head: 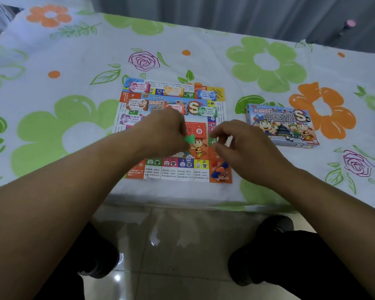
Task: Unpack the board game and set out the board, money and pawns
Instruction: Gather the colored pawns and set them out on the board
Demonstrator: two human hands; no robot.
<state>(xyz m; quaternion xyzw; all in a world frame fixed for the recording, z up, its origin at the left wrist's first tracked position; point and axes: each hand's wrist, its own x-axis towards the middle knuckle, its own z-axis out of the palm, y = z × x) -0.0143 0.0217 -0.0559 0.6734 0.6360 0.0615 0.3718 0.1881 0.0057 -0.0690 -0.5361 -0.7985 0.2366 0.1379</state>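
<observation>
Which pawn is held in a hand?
The green pawn, gripped by the left hand; the blue pawns lie on a corner of the board.

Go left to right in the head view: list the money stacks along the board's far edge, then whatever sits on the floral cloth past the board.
pink money stack → orange money stack → blue money stack → game box
</observation>
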